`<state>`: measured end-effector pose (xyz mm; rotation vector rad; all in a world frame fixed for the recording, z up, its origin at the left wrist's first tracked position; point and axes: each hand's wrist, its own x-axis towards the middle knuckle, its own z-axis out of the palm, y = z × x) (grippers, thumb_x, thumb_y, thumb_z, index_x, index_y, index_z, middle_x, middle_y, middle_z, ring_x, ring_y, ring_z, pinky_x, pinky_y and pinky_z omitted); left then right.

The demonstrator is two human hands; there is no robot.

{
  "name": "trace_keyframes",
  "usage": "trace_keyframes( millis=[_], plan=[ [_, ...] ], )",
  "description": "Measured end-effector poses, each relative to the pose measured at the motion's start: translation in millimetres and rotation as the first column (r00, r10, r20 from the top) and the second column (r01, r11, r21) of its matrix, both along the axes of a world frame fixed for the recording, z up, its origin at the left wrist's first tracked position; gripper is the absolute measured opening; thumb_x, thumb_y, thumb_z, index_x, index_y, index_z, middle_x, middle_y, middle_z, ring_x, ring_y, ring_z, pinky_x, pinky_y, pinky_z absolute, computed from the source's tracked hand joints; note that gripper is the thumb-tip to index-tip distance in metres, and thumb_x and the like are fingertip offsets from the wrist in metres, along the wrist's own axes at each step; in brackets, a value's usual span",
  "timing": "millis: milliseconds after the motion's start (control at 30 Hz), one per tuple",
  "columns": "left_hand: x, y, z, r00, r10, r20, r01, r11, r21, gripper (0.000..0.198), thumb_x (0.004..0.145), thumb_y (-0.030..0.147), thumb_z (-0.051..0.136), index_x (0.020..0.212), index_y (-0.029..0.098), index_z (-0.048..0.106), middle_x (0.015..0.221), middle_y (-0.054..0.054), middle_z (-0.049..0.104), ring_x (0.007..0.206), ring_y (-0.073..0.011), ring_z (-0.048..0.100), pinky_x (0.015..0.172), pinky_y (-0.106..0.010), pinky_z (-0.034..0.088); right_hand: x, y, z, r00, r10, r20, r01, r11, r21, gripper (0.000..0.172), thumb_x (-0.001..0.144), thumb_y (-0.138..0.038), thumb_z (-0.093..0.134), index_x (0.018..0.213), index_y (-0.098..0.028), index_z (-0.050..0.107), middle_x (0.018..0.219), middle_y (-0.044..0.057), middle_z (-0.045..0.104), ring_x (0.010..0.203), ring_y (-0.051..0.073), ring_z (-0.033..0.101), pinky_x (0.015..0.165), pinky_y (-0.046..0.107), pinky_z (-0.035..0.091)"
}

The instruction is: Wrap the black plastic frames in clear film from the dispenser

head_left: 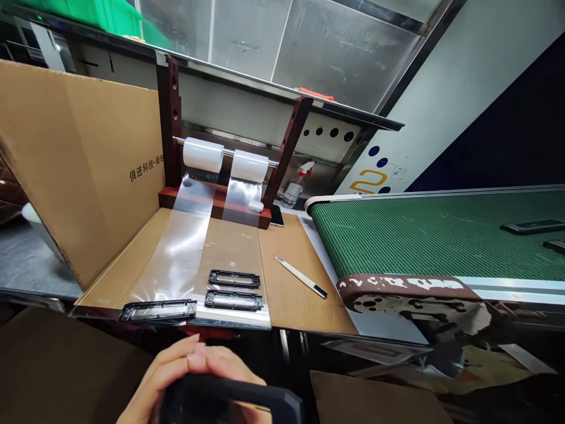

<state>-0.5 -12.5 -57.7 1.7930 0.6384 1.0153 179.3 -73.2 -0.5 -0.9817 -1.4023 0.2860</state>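
At the bottom edge, my left hand [161,375] is closed round a black plastic frame-shaped part [273,398], close to the camera. What looks like my right hand [232,364] meets it from the other side, fingers bent behind the same part; much of it is hidden. Just beyond lie two narrow black frames with clear windows, a nearer frame [233,300] and a farther frame [233,278]. Another black frame [159,310] rests on the end of a clear film strip [183,235] at the table's front edge.
Two film rolls, a left roll [203,154] and a right roll [250,166], hang on a rod. A white-handled craft knife [301,277] lies on cardboard [282,241]. A green conveyor belt [441,235] runs along the right, a spray bottle [293,191] behind. A cardboard panel [83,153] stands left.
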Motion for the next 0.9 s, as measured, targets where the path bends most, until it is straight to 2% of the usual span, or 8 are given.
trace_keyframes(
  millis=[67, 167, 267, 367, 467, 567, 700, 900],
  plan=[
    [-4.8, 28.0, 22.6, 0.995, 0.071, -0.068, -0.078, 0.992, -0.103, 0.065, 0.074, 0.072, 0.053, 0.133, 0.045, 0.048, 0.149, 0.001, 0.046, 0.134, -0.0368, 0.042, 0.107, -0.051, 0.039, 9.0, 5.6, 11.2, 0.999, 0.030, 0.016, -0.029, 0.999, -0.037, 0.060, 0.084, -0.045, 0.071, 0.136, -0.029, 0.048, 0.107, 0.008, 0.071, 0.090, 0.028, 0.072, 0.074, 0.037, 0.064],
    [-14.0, 94.3, 68.1, 0.932, 0.363, -0.011, -0.343, 0.868, -0.360, 0.062, 0.086, 0.064, 0.045, 0.141, 0.035, 0.037, 0.157, 0.000, 0.033, 0.145, -0.0252, 0.023, 0.120, -0.043, 0.014, 34.3, 20.3, 38.4, 0.999, 0.007, 0.052, -0.004, 0.999, -0.044, 0.056, 0.088, -0.048, 0.066, 0.137, -0.028, 0.046, 0.109, 0.007, 0.071, 0.092, 0.023, 0.071, 0.079, 0.032, 0.061],
    [-19.4, 155.4, 95.1, 0.954, 0.288, -0.082, -0.288, 0.811, -0.509, 0.067, 0.089, 0.063, 0.040, 0.139, 0.019, 0.039, 0.153, -0.017, 0.036, 0.140, -0.0273, 0.034, 0.114, -0.041, 0.031, 49.5, 42.6, 55.7, 0.986, -0.068, 0.150, 0.081, 0.993, -0.080, 0.036, 0.085, -0.037, 0.072, 0.116, -0.024, 0.060, 0.101, 0.006, 0.072, 0.092, 0.022, 0.070, 0.084, 0.031, 0.058],
    [-18.6, 186.3, 93.7, 0.983, 0.113, -0.143, -0.177, 0.779, -0.601, 0.064, 0.086, 0.063, 0.048, 0.125, 0.013, 0.051, 0.138, -0.026, 0.052, 0.121, -0.0299, 0.057, 0.096, -0.039, 0.051, 49.4, 62.9, 57.0, 0.969, -0.066, 0.239, 0.099, 0.987, -0.129, 0.028, 0.082, -0.028, 0.072, 0.108, -0.023, 0.064, 0.097, 0.005, 0.071, 0.088, 0.021, 0.069, 0.079, 0.032, 0.058],
    [-13.8, 193.3, 82.8, 0.978, -0.016, -0.206, -0.114, 0.791, -0.601, 0.048, 0.081, 0.056, 0.065, 0.104, 0.014, 0.062, 0.108, -0.016, 0.069, 0.084, -0.0212, 0.070, 0.069, -0.030, 0.056, 44.3, 75.7, 52.4, 0.957, -0.032, 0.289, 0.074, 0.988, -0.133, 0.030, 0.081, -0.022, 0.070, 0.111, -0.024, 0.064, 0.097, 0.004, 0.071, 0.088, 0.021, 0.068, 0.079, 0.033, 0.057],
    [-10.2, 190.8, 79.7, 0.960, -0.127, -0.250, -0.055, 0.789, -0.612, 0.032, 0.078, 0.044, 0.074, 0.081, 0.014, 0.062, 0.075, -0.003, 0.070, 0.063, -0.0152, 0.065, 0.058, -0.026, 0.051, 40.9, 84.6, 47.2, 0.933, 0.024, 0.358, 0.029, 0.990, -0.140, 0.034, 0.081, -0.017, 0.069, 0.114, -0.024, 0.064, 0.100, 0.005, 0.070, 0.092, 0.022, 0.067, 0.083, 0.035, 0.056],
    [-12.2, 185.5, 83.2, 0.968, -0.185, -0.170, 0.021, 0.732, -0.681, 0.032, 0.081, 0.048, 0.069, 0.082, 0.017, 0.058, 0.081, -0.003, 0.071, 0.072, -0.0152, 0.068, 0.069, -0.029, 0.053, 38.1, 100.8, 35.6, 0.890, 0.060, 0.451, 0.029, 0.982, -0.187, 0.042, 0.076, -0.010, 0.073, 0.115, -0.023, 0.064, 0.106, 0.006, 0.068, 0.097, 0.021, 0.065, 0.086, 0.034, 0.056],
    [-16.0, 181.5, 82.0, 0.978, -0.193, -0.074, 0.075, 0.666, -0.742, 0.043, 0.073, 0.056, 0.073, 0.088, 0.021, 0.054, 0.087, -0.003, 0.072, 0.074, -0.0143, 0.068, 0.068, -0.025, 0.052, 25.4, 130.7, 20.7, 0.788, 0.126, 0.603, 0.066, 0.956, -0.286, 0.046, 0.069, -0.006, 0.080, 0.110, -0.018, 0.066, 0.097, 0.006, 0.068, 0.095, 0.024, 0.062, 0.085, 0.038, 0.056]
  ],
)
